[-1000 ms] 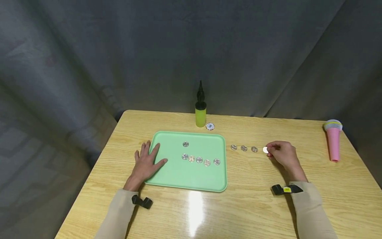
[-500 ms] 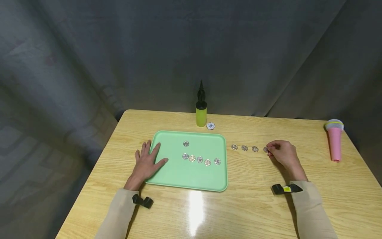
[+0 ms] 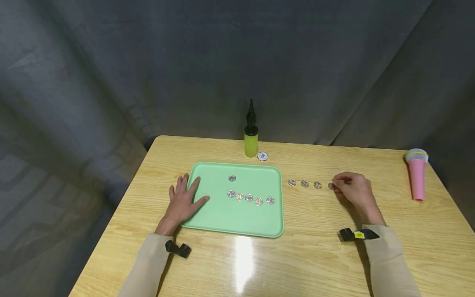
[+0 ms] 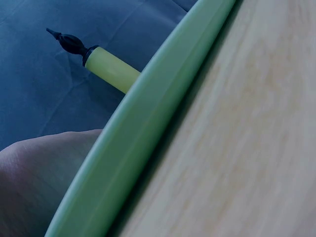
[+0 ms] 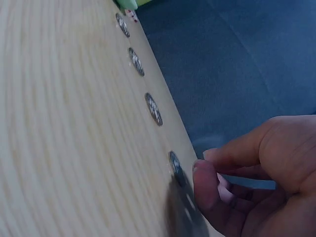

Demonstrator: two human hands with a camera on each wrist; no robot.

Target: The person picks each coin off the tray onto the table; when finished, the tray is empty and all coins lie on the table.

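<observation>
My left hand (image 3: 182,205) lies with fingers spread over the left rim of the light green tray (image 3: 230,222); its thumb reaches inside. In the left wrist view, part of the hand (image 4: 44,173) shows behind the tray's wall (image 4: 133,133). Inside the tray lie several coins, most silvery, one more golden (image 3: 239,196). To the right of the tray, silvery coins form a row on the wood, ending in a coin (image 3: 331,186) beside my right hand (image 3: 356,192). The right wrist view shows that coin (image 5: 175,162) flat on the table, apart from the curled fingers, thumb and index tips close together.
Behind the tray stands a yellow-green hand pump (image 3: 251,142) with a black top, a poker chip (image 3: 262,156) beside it. A pink toy microphone (image 3: 417,175) lies at the table's right end. A dark grey curtain (image 3: 297,74) hangs behind the table (image 3: 315,255).
The last coin in the row, bright and pinched in my right fingers a second ago, now lies on the table. My right hand has lifted off it slightly. The left hand stays put.
</observation>
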